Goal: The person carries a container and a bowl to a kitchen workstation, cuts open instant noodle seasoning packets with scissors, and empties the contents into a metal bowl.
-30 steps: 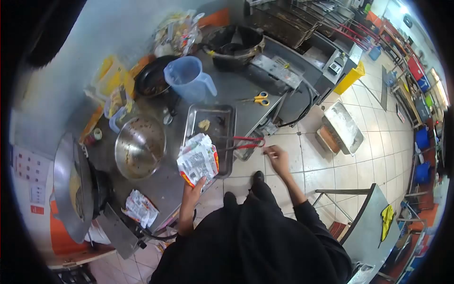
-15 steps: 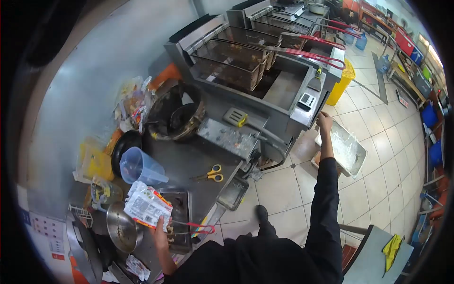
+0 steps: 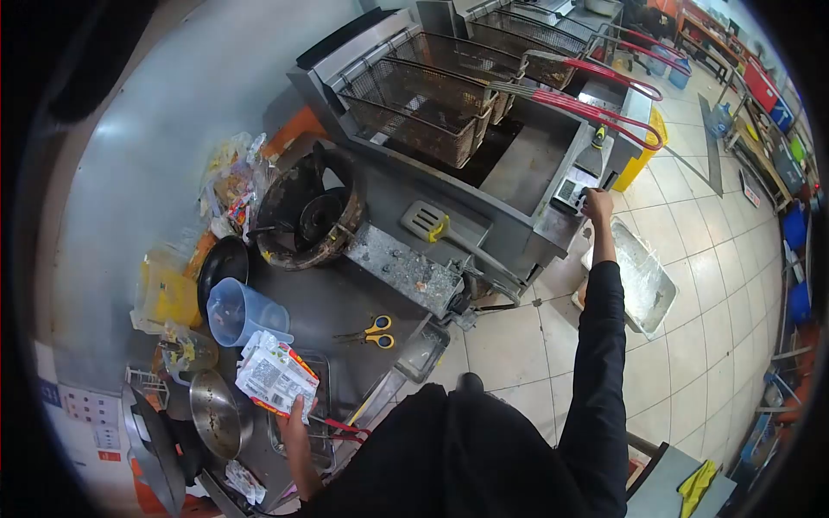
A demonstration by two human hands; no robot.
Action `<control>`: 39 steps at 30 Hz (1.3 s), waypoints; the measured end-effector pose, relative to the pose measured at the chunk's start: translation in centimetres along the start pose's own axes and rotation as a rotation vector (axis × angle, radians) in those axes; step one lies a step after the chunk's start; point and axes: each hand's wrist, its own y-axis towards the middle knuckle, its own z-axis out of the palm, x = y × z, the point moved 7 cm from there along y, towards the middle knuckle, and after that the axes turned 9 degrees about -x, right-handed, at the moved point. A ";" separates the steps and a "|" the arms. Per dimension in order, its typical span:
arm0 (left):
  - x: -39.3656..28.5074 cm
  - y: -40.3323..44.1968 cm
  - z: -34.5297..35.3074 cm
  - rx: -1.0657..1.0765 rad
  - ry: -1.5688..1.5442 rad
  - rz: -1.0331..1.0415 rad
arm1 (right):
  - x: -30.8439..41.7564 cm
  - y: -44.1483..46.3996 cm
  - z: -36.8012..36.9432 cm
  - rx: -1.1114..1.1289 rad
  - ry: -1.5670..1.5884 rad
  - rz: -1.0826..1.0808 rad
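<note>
Your right hand (image 3: 598, 205) has moved up to the digital timer (image 3: 569, 193) since the frame half a second ago, when it was just short of it; your left hand (image 3: 295, 421) holds the same packet as before.

At far left, a steel bowl (image 3: 207, 406) with residue on its inner wall sits on the worktable (image 3: 315, 289), a crumpled wrapper (image 3: 246, 481) near it. Next is a translucent blue jug (image 3: 242, 312). Just beside it in view is the printed white packet (image 3: 275, 380), above the metal tray (image 3: 326, 388). Your left thumb presses its face; the other fingers are mostly hidden behind it, closed on its lower edge. A red-handled utensil (image 3: 347, 426) projects from the tray.

Further right lie yellow-handled scissors (image 3: 370, 331), then a slotted turner (image 3: 425, 222) beside the fryer (image 3: 553, 226). On the fryer's front corner rests the timer. Your right fingers are curled nearly together at its edge; whether they grip it cannot be told. Below, a white-coated pan (image 3: 667, 274) stands near your right forearm.
</note>
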 end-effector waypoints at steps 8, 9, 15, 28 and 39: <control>1.3 0.2 -0.2 0.019 -0.009 -0.044 | -0.9 2.4 0.6 0.031 -0.043 -0.094; 1.3 0.1 -0.3 0.025 0.007 -0.026 | -1.8 3.0 1.1 0.063 0.020 -0.071; 1.3 -0.6 1.9 0.150 0.017 0.102 | 10.6 -14.5 -3.9 -0.488 0.044 -0.947; 0.2 -6.9 3.1 0.667 0.251 0.084 | 19.0 -57.1 -2.5 1.493 0.136 -1.630; -1.9 -7.4 -17.5 0.612 0.139 0.221 | 12.9 -80.8 1.1 1.979 -0.412 -1.772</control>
